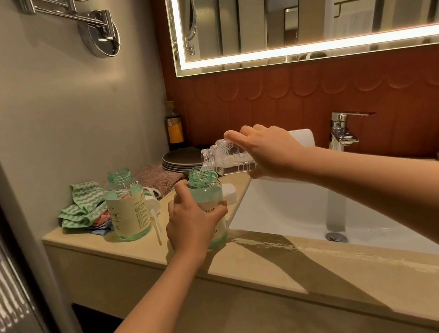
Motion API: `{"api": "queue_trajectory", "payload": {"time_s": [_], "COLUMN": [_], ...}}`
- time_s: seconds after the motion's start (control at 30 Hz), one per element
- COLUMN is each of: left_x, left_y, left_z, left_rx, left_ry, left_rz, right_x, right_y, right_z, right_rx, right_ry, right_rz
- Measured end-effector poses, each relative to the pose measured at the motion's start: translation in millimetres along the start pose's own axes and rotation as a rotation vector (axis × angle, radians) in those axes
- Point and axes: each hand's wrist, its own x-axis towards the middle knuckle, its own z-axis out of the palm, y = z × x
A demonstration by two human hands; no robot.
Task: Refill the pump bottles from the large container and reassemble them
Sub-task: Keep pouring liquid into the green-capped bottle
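Note:
My left hand (pixel 193 226) grips a green-tinted pump bottle (pixel 206 194) that stands open on the beige counter (pixel 146 254) beside the sink. My right hand (pixel 271 152) holds a clear container (pixel 225 158) tipped on its side, with its mouth over the bottle's neck. Clear liquid lies in the tipped container. A second green-tinted bottle (pixel 126 208) stands open further left, partly filled. Behind it lies a white pump head (pixel 154 206) with its tube. A white cap (pixel 229 192) sits by the sink's rim.
A white sink (pixel 287 213) with a chrome tap (pixel 343 131) lies to the right. Folded cloths (pixel 83 209), a brown towel (pixel 159 178), stacked plates (pixel 179 160) and a dark bottle (pixel 174 126) fill the counter's back left. The counter's front edge is wet.

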Motion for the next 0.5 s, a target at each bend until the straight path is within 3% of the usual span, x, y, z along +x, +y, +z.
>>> {"api": "queue_trajectory", "payload": {"time_s": [0.5], "left_x": [-0.4], "left_y": [0.9], "left_z": [0.3], "left_rx": [-0.009], "left_ry": [-0.002], "left_rz": [-0.005], "right_x": [0.0], "right_y": [0.5], "right_z": [1.1], "right_rx": [0.005], "right_ry": [0.001], "right_rz": [0.002]}}
